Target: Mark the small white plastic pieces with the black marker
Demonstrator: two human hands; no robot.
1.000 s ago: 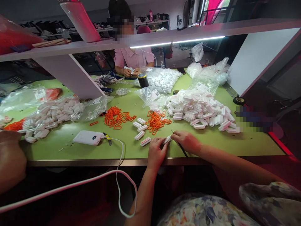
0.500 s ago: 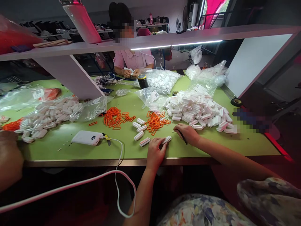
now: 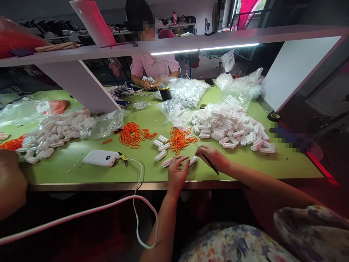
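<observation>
My left hand (image 3: 177,173) is just left of a small white plastic connector housing (image 3: 193,160), with thumb and fingers apart. The thumb tip is close to the housing; whether it touches I cannot tell. In my right hand (image 3: 214,158) is a pair of dark tweezers (image 3: 209,163), its tip pointing up and left above the housing. Another white housing with an orange strip (image 3: 166,162) lies partly behind my left fingers. Several finished-looking white housings (image 3: 160,156) lie beyond, beside a pile of orange rectangular frames (image 3: 180,141).
A large heap of white housings (image 3: 225,123) lies at right. A second orange pile (image 3: 133,134), a white power bank (image 3: 99,157) with cable and bagged housings (image 3: 60,131) are leftward. A neighbour's hand (image 3: 12,185) is at the left edge; a co-worker (image 3: 155,67) sits opposite, behind the shelf.
My left fingers have spread away from the white housing they were around. My right hand has moved slightly left with the tweezers, bringing it closer to the housing.
</observation>
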